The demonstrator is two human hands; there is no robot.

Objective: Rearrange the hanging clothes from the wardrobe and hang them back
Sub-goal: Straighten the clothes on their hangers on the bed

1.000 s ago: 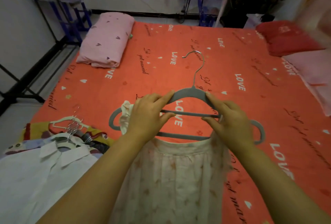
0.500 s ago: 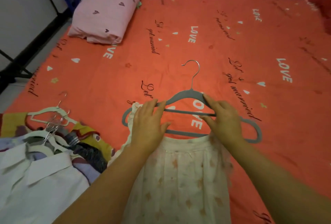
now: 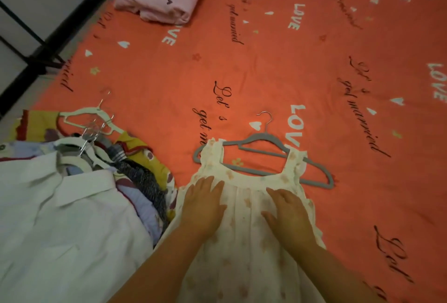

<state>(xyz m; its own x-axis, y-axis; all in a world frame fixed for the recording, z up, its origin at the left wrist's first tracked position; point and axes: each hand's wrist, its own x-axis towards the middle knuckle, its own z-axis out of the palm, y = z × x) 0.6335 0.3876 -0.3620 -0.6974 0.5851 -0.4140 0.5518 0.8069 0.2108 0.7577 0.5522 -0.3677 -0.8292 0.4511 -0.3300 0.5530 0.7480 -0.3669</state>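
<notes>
Cream cotton dress [image 3: 244,206] with faint peach flowers lies flat on the orange-red printed bedsheet [image 3: 278,72]. Its shoulder straps sit over a grey flocked hanger [image 3: 262,137] just beyond the fingertips. The left hand [image 3: 203,203] and right hand [image 3: 290,215] rest side by side on the dress's chest, fingers straight, gripping nothing. Left of the left hand lies a heap of mixed clothes [image 3: 142,177], with a white collared shirt [image 3: 60,218] on top.

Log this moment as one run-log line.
dress: on grey hanger, flat on bed | left hand: flat on dress | right hand: flat on dress
</notes>
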